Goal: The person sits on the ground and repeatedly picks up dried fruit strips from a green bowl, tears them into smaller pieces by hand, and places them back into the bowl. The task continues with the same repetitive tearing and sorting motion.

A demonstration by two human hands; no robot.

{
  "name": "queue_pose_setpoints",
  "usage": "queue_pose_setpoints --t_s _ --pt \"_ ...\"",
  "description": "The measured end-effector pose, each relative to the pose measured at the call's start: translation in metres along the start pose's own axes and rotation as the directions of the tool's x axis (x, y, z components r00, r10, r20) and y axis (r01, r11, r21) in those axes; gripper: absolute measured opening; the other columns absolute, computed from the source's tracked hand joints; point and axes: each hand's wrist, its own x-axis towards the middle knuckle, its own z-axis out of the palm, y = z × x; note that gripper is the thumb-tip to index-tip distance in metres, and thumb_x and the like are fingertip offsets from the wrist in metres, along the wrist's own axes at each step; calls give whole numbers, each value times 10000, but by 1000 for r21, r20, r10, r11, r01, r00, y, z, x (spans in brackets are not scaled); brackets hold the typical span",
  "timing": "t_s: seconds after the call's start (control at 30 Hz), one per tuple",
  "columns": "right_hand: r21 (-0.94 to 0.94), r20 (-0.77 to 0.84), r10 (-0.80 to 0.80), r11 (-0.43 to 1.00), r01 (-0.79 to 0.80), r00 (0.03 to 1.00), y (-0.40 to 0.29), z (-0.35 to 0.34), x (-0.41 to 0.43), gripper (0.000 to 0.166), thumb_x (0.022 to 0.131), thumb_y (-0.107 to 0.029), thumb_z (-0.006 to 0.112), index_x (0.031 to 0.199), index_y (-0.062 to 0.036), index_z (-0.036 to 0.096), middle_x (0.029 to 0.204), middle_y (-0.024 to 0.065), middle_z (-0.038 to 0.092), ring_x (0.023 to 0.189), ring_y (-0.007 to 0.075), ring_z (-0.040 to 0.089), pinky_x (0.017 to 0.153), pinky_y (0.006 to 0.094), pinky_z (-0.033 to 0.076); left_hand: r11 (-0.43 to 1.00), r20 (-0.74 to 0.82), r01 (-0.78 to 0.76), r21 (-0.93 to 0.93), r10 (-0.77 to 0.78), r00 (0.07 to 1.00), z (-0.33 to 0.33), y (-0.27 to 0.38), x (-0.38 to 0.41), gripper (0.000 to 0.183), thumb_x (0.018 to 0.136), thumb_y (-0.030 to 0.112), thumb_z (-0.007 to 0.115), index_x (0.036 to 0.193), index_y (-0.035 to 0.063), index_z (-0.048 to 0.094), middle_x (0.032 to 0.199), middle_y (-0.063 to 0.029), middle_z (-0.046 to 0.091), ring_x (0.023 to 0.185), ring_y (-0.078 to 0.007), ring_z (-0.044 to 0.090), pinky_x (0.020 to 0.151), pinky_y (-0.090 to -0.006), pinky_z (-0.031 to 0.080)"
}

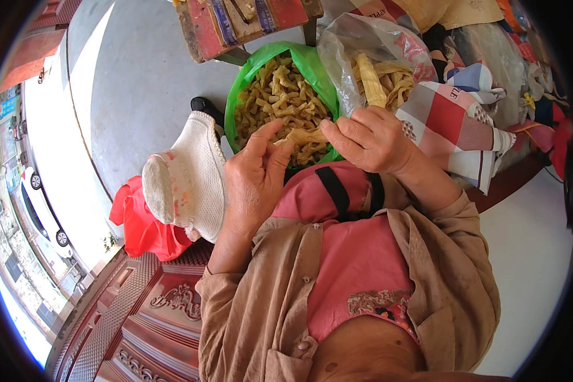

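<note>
A twisted, pale yellow strip (pixel 306 136), which looks like tofu skin, stretches between my hands. My left hand (pixel 254 176) pinches its left end between thumb and fingers. At the other end, my right hand (pixel 373 139) grips it with curled fingers. Below them is a green plastic bag (pixel 262 56), its mouth spread wide. Inside lies a heap of short, knotted yellowish pieces (pixel 281 88). Right of it, a clear plastic bag (pixel 340 50) holds long, flat strips (pixel 373 81) of the same colour, one rising upright behind my right hand.
A worn red wooden stool (pixel 198 28) stands beyond the green bag. A white sun hat (pixel 191 176) and a red bag (pixel 133 215) are left of my left arm. Checked cloth (pixel 451 119) lies at right. A carved reddish door panel (pixel 172 296) is at lower left.
</note>
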Motion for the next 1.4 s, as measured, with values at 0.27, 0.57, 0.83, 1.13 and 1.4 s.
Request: queue_pose_setpoints --t_s 0.27,0.57,0.83,1.13,1.4 --pt "22 65 83 996 -84 994 -15 4 1 265 737 -101 680 992 -33 654 686 -13 493 582 129 523 475 266 428 855 139 177 -488 -125 982 24 -26 3 278 908 5 588 1184 -22 577 923 -69 670 776 -126 646 699 -248 529" --pt "513 296 348 728 -455 890 -43 4 -4 222 776 -101 713 977 -45 638 683 79 632 622 254 652 517 358 500 947 -233 -306 94 320 918 24 -29 -4 347 785 -64 623 1121 5 565 851 -115 680 746 -187 671 691 -296 532" --pt "566 358 363 649 -509 860 -17 0 4 182 808 -148 719 951 -55 657 725 128 654 647 317 649 541 379 507 615 80 -538 577 612 787 -7 9 4 486 796 248 739 1210 55 573 1105 -74 644 990 -249 625 914 -440 487" --pt "604 641 59 577 -551 765 -9 -16 -17 223 865 -253 673 769 -75 578 570 113 564 535 331 580 476 411 439 513 503 -736 441 538 677 -10 -9 -4 181 772 239 681 821 84 602 719 -35 539 758 -227 573 905 -435 473" --pt "182 342 254 927 -328 905 60 8 27 202 796 -81 700 953 -50 576 721 71 587 668 260 627 541 357 490 688 199 -548 476 522 829 -36 -1 78 116 825 83 669 929 30 662 807 -94 617 768 -285 584 702 -390 462"
